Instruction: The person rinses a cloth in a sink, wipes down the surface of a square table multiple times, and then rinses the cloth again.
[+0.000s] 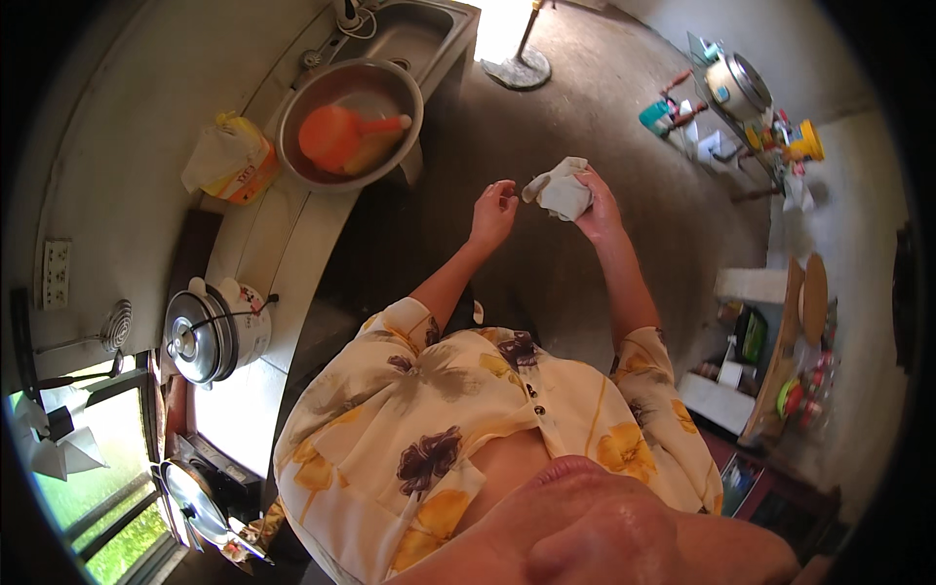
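Observation:
My right hand (601, 208) grips a bunched whitish cloth (564, 191) in front of me, above the dark floor. One loose corner of it sticks out toward my left hand (494, 213). That hand is just left of the cloth, its fingers loosely curled with a small gap to the thumb, and nothing shows in it. To the left, a metal basin (289, 146) rests by the sink, with an orange dipper (333, 135) inside. Next to the basin stands a yellow and orange plastic pack (252, 172) with white contents.
A steel sink (409, 36) adjoins the left counter (292, 241), where a rice cooker (197, 336) stands. At lower left, a lidded pan (194, 501) is by a window. A round stand base (519, 71), another cooker (735, 84) and a wooden shelf (775, 365) are ahead and right.

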`<state>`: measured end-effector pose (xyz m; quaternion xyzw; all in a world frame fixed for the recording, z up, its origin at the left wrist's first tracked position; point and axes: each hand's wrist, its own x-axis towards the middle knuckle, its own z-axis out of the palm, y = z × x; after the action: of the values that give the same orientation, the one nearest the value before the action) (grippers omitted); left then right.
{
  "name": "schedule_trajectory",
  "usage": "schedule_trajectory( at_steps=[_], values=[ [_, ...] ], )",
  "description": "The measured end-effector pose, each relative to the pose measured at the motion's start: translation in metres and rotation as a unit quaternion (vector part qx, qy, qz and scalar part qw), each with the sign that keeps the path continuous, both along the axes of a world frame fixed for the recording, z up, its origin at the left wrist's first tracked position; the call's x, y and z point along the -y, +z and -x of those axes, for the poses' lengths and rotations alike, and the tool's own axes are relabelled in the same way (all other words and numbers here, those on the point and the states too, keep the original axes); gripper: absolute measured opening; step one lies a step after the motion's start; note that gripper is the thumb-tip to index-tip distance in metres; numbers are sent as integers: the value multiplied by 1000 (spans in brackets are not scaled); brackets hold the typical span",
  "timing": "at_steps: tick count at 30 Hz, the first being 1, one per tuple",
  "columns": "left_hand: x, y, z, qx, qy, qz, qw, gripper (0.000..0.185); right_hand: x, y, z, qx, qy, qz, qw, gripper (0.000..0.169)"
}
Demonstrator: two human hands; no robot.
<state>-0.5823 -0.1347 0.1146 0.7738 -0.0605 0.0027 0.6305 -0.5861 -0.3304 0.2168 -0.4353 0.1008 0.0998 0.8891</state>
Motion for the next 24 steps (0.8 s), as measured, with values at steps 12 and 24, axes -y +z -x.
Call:
schedule_trajectory(
  at_steps=[12,24],
  values=[
    [-46,52,-337,-196,-66,669,714,59,-79,29,-356,3,275,122,954,45],
    [-151,-17,-527,-37,321,636,701,18,-143,-99,-676,44,365,466,804,42]
  ],
)
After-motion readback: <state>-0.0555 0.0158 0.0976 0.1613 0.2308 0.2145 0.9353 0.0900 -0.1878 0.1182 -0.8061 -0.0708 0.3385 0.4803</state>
